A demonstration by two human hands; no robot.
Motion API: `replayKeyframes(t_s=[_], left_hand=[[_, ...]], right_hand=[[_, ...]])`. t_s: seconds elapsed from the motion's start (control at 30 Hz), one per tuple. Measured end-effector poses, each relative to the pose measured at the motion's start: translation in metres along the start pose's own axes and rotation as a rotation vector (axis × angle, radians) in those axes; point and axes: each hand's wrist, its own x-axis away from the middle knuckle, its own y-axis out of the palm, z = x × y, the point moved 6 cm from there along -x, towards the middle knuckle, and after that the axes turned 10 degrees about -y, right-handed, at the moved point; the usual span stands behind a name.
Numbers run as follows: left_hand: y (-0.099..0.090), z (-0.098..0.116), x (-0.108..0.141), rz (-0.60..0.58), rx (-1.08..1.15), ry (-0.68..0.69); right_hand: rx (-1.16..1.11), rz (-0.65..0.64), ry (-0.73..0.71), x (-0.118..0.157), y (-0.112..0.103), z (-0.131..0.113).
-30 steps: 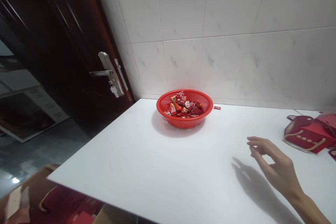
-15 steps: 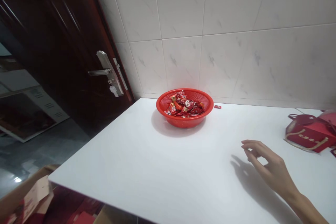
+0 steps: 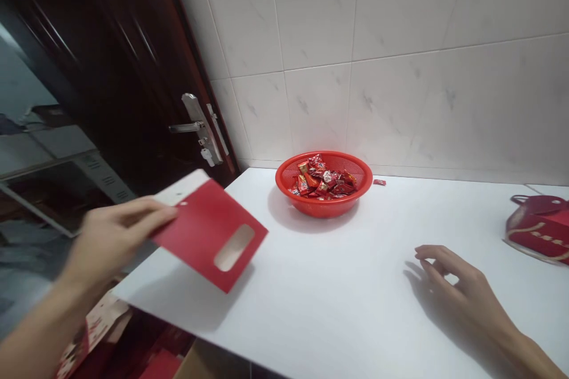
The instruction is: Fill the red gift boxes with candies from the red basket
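Left hand [image 3: 106, 237]'s got its fingers pinched on a red card [image 3: 211, 231] over the tabletop [image 3: 333, 284]. Right hand [image 3: 462, 290] is empty, hovering above the tabletop, thumb and index nearly together. Candy basket [image 3: 323, 204]'s near the wall [image 3: 391, 100].

The basket [image 3: 323, 208] stands on the desk [image 3: 338, 290] toward its back edge, near the tiled wall [image 3: 395, 100], with wrapped candies [image 3: 326, 180] in it. Just right of the basket, one candy packet [image 3: 379, 182] lies on the desk. Farther right, at the view's edge, a gift box [image 3: 540, 228] sits on the desk. The door [image 3: 133, 65] is left of the wall, behind the desk's left side. Below the desk's front left edge is a carton [image 3: 200, 362] with folded packaging [image 3: 162, 364] in it.
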Motion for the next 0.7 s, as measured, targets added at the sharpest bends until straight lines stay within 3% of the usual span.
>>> replayKeyframes(t_s=[0.1, 0.17, 0.33, 0.47, 0.6, 0.7], left_hand=[[0.057, 0.030, -0.011, -0.245, 0.206, 0.105], [0.090, 0.058, -0.008, -0.334, 0.289, 0.260], [0.155, 0.103, 0.017, -0.561, 0.328, 0.500], [0.183, 0.122, 0.037, -0.710, 0.351, 0.616], [0.199, 0.132, 0.044, -0.805, 0.451, 0.603], [0.207, 0.135, 0.047, -0.918, 0.504, 0.591]], right_hand=[[0.002, -0.008, 0.019, 0.001, 0.004, 0.002], [0.018, -0.005, 0.024, 0.001, 0.006, 0.002], [0.032, -0.014, 0.008, 0.003, 0.018, -0.002], [-0.034, -0.084, -0.024, 0.004, 0.038, -0.007], [-0.192, -0.236, -0.029, 0.003, 0.071, -0.012], [-0.330, -0.279, -0.006, -0.003, 0.097, -0.016]])
